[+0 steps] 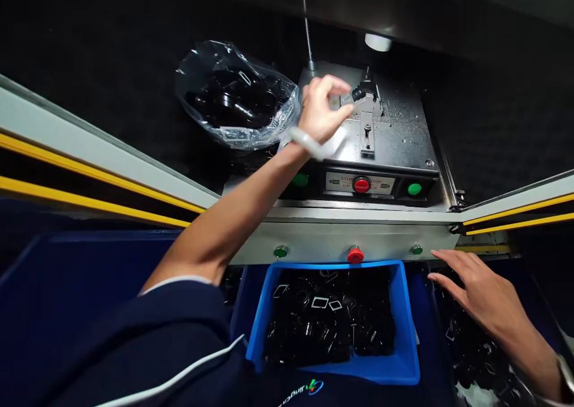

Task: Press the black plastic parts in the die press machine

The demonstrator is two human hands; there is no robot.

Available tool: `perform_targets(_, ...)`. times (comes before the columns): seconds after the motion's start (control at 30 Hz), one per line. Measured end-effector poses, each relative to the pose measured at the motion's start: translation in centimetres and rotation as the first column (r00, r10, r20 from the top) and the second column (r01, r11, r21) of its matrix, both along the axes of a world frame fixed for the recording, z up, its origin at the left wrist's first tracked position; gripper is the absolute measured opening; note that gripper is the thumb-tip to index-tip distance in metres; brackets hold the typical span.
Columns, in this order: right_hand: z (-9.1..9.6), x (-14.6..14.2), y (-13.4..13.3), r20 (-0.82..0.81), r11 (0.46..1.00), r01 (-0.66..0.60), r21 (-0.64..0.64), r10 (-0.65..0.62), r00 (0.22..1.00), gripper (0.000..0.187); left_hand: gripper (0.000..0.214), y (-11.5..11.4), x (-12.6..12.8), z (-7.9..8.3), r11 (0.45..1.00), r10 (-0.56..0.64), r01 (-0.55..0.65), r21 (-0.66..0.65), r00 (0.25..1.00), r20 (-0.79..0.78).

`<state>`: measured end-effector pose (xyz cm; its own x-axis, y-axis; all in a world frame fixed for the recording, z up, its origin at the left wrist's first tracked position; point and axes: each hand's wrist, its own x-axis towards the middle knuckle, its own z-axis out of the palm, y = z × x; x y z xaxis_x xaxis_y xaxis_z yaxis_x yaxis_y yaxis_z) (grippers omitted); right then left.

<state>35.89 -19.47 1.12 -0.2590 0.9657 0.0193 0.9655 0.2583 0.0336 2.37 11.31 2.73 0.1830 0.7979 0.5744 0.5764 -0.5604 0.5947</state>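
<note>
My left hand (323, 105) reaches over a metal fixture plate (403, 138), thumb and fingers curved apart. Just beyond its fingertips, a small black ribbed fitting (357, 92) sits in the clamp block (371, 103); I see no clear grip on it. A white band circles the left wrist. Lower right, my right hand (479, 287) is empty, its fingers stretched out. Its fingertips are close to a green button (417, 250) on the pale front panel (318, 239), apart from it.
A clear plastic bag (255, 137) of black parts lies left of the fixture. Below the panel stands a blue bin (406, 329) of similar parts, with more black parts (487, 359) at lower right. Red stop buttons (361, 184) and yellow-striped side rails (89, 198) frame the workspace.
</note>
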Motion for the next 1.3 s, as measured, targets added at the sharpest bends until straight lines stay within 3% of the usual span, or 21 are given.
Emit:
perform_targets(0.07, -1.9, -0.7, 1.2, -0.062, 0.998, 0.03, -0.057, -0.034, 0.997, 0.041, 0.011, -7.0, -2.1, -1.6, 0.999, 0.051, -0.05, -0.017, 0.998, 0.037)
perform_targets(0.17, -4.4, -1.1, 3.0, -0.092, 0.987, 0.098, -0.131, -0.11, 0.99, 0.027, 0.012, -16.8, -6.1, -4.8, 0.994, 0.019, -0.011, -0.112, 0.998, 0.066)
perform_targets(0.23, -5.5, -0.9, 3.9, -0.113, 0.978, 0.133, -0.164, -0.152, 0.982, 0.018, 0.014, -21.0, -8.9, -6.9, 0.974, -0.031, 0.025, -0.225, 0.999, -0.022)
perform_targets(0.3, -6.2, -0.5, 4.3, -0.15, 0.973, 0.154, -0.172, -0.18, 0.972, 0.013, 0.022, -22.9, -11.4, -8.7, 0.943, -0.088, 0.028, -0.332, 0.982, -0.167)
perform_targets(0.43, -6.6, -0.1, 4.2, -0.209, 0.975, 0.164, -0.148, -0.193, 0.959, 0.012, 0.036, -22.7, -14.2, -11.1, 0.914, -0.173, 0.009, -0.406, 0.913, -0.369)
perform_targets(0.7, -8.5, -0.3, 3.8, -0.261, 0.978, 0.187, -0.092, -0.205, 0.943, 0.01, 0.034, -22.2, -14.9, -12.7, 0.925, -0.179, -0.015, -0.38, 0.866, -0.468)
perform_targets(1.0, -8.5, -0.6, 3.7, -0.375, 0.965, 0.228, -0.133, -0.262, 0.889, 0.015, 0.033, -22.3, -14.6, -12.2, 0.907, -0.169, -0.062, -0.417, 0.853, -0.494)
perform_targets(1.3, -8.9, -0.6, 3.3, -0.417, 0.945, 0.273, -0.18, -0.325, 0.849, 0.015, 0.031, -22.3, -14.5, -12.2, 0.916, -0.179, -0.03, -0.4, 0.862, -0.475)
